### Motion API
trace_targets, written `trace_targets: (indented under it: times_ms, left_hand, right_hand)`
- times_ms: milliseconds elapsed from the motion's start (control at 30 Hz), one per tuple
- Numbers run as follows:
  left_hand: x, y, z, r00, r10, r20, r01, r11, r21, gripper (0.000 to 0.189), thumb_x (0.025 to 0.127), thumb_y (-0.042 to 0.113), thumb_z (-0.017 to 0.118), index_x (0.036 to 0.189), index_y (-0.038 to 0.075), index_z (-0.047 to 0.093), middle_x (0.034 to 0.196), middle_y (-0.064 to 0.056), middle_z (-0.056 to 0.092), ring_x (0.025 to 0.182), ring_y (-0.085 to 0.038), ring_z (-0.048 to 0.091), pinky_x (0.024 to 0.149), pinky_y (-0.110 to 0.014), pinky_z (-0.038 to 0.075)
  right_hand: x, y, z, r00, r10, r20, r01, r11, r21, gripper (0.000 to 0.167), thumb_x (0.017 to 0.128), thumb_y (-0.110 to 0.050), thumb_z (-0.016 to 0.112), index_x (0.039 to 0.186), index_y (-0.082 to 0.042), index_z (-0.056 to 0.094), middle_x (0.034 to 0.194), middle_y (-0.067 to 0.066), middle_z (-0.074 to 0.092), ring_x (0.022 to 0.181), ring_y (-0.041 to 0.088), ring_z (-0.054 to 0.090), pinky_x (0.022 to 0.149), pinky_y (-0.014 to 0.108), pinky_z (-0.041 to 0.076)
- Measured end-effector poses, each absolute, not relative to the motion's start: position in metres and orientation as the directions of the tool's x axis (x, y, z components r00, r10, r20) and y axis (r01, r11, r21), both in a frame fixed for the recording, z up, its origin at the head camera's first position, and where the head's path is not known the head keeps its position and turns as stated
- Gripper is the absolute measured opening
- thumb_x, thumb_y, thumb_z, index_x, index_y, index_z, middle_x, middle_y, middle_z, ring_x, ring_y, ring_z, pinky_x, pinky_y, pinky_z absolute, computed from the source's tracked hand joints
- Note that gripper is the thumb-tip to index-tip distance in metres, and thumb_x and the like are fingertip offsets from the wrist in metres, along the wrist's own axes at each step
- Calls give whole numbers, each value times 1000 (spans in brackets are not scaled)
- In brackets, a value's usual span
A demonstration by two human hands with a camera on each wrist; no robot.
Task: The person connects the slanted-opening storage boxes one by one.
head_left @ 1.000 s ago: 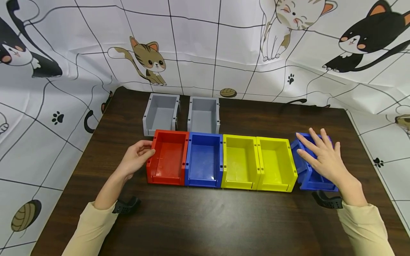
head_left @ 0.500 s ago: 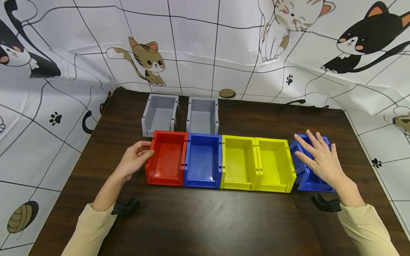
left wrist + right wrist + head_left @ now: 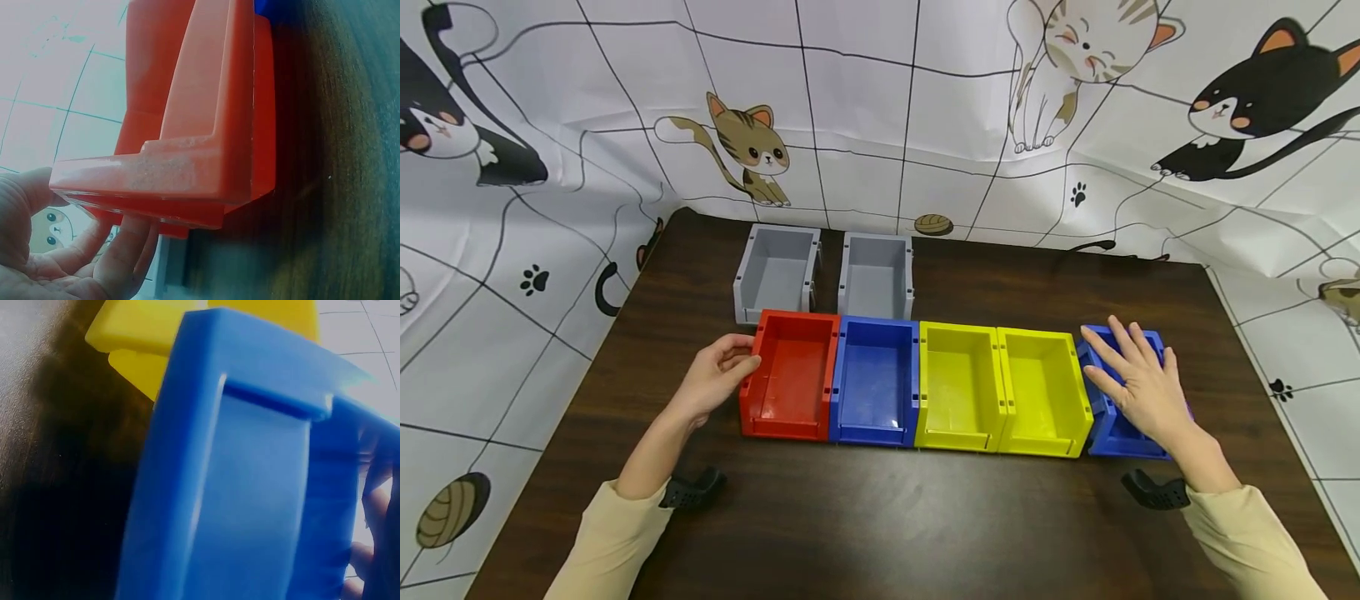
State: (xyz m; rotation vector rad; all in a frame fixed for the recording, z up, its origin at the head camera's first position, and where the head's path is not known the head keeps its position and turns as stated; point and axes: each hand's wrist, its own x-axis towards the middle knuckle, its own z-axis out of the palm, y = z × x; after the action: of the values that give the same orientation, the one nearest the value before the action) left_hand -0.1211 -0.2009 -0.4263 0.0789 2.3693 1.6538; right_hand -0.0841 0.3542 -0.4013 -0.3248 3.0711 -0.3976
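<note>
In the head view, a red storage bin, a blue storage bin and two yellow storage bins stand side by side in a row. My left hand holds the red bin's left side wall, thumb at the rim and fingers along the outside, as the left wrist view also shows. At the right end, another blue storage bin stands close against the last yellow bin. Over it my right hand spreads with straight fingers, hiding part of its inside.
Two grey storage bins, one on the left and one on the right, stand behind the red and blue bins with a small gap between them. The dark wooden table meets a cat-print sheet at the back and sides.
My right hand has shifted left with the end blue bin, which has slid in and straightened against the yellow bin. My left hand stays at the red bin.
</note>
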Motion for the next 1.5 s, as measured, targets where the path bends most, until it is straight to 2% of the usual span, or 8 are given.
trace_targets:
  times_ms: [233, 567, 733, 967, 1100, 1233, 1300, 1500]
  left_hand:
    - [-120, -199, -425, -968, 187, -168, -96, 344, 934, 39, 95, 9, 53, 128, -10, 43, 121, -31, 53, 107, -41, 54, 82, -28, 52]
    - [-119, -199, -427, -970, 174, -167, -98, 351, 931, 39, 95, 9, 53, 128, -9, 43, 120, -31, 53, 106, -40, 55, 83, -28, 52]
    - [-118, -200, -428, -967, 172, -186, -114, 360, 926, 39, 95, 10, 54, 127, -8, 44, 121, -30, 53, 107, -40, 55, 85, -30, 51]
    - [-121, -202, -428, -968, 175, -180, -108, 358, 927, 39, 94, 10, 54, 127, -9, 44, 121, -30, 53, 107, -40, 55, 84, -29, 51]
    - [-121, -203, -429, -969, 178, -171, -100, 350, 931, 39, 95, 10, 54, 128, -9, 43, 121, -30, 53, 107, -39, 55, 84, -28, 51]
    - [-120, -203, -428, -968, 175, -179, -108, 353, 929, 40, 95, 10, 54, 128, -9, 43, 122, -30, 53, 107, -38, 55, 84, -28, 51]
    - [-120, -203, -428, -968, 172, -183, -112, 357, 927, 39, 95, 10, 54, 128, -9, 43, 121, -30, 53, 107, -38, 55, 83, -27, 51]
    - [-120, -202, -428, -968, 177, -177, -107, 345, 933, 38, 94, 9, 54, 126, -9, 44, 119, -30, 54, 105, -39, 55, 81, -23, 51]
  right_hand:
    - [-83, 355, -403, -977, -215, 6, -210, 948, -240, 58, 99, -45, 36, 151, -30, 14, 157, 12, 4, 142, 31, -6, 102, 68, -10]
    - [-83, 354, -416, -974, -225, 16, -223, 950, -218, 59, 99, -45, 36, 151, -30, 13, 156, 16, 7, 142, 34, -4, 101, 68, -10]
    - [-80, 351, -428, -976, -219, 16, -216, 946, -242, 58, 99, -45, 37, 151, -31, 15, 156, 17, 7, 141, 34, -6, 101, 68, -12]
    - [-82, 349, -424, -972, -234, 11, -228, 937, -266, 59, 99, -44, 38, 151, -29, 14, 155, 18, 6, 141, 36, -6, 99, 71, -11]
    - [-87, 350, -416, -968, -251, 14, -246, 934, -259, 60, 98, -43, 43, 150, -27, 20, 153, 21, 14, 140, 41, 3, 97, 75, -2]
    - [-94, 346, -407, -962, -259, 92, -274, 920, -279, 56, 94, -38, 54, 143, -16, 39, 143, 27, 34, 131, 49, 26, 92, 75, 22]
    - [-98, 341, -402, -960, -253, 122, -280, 903, -327, 53, 93, -33, 56, 139, -9, 45, 139, 29, 39, 125, 51, 33, 90, 72, 28]
    - [-112, 326, -389, -956, -245, 164, -293, 851, -437, 50, 93, -24, 59, 134, 2, 47, 132, 30, 45, 119, 51, 39, 90, 67, 33]
